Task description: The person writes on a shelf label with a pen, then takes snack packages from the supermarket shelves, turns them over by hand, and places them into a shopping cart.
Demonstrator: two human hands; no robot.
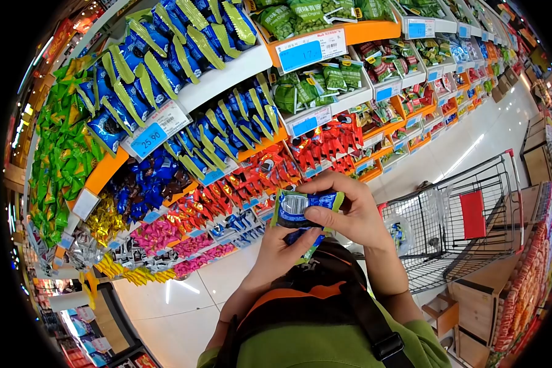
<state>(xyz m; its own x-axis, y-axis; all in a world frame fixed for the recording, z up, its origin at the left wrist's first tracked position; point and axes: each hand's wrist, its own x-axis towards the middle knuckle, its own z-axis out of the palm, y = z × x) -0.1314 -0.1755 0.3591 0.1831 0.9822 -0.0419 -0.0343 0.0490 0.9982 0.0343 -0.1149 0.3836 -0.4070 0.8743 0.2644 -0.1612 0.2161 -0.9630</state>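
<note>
In front of my chest, a small blue and green snack packet (294, 207) shows a white barcode label on its upturned face. My right hand (352, 211) is closed on its right side, thumb across the front. Below, my left hand (282, 254) is closed with its thumb raised, gripping the lower part of the packets. Another blue and green packet (313, 244) is partly visible beneath the first, mostly hidden by my fingers. Similar blue packets with green edges (165, 52) stand in rows on the shelf ahead.
Tiered shelves with orange edges and price tags (153, 136) curve around the front. They hold red-wrapped candies (205, 208), pink ones (156, 236) and green bean packets (319, 86). A wire shopping cart (435, 245) with a plastic bag (426, 211) stands at the right. A wooden crate (478, 300) sits beyond it.
</note>
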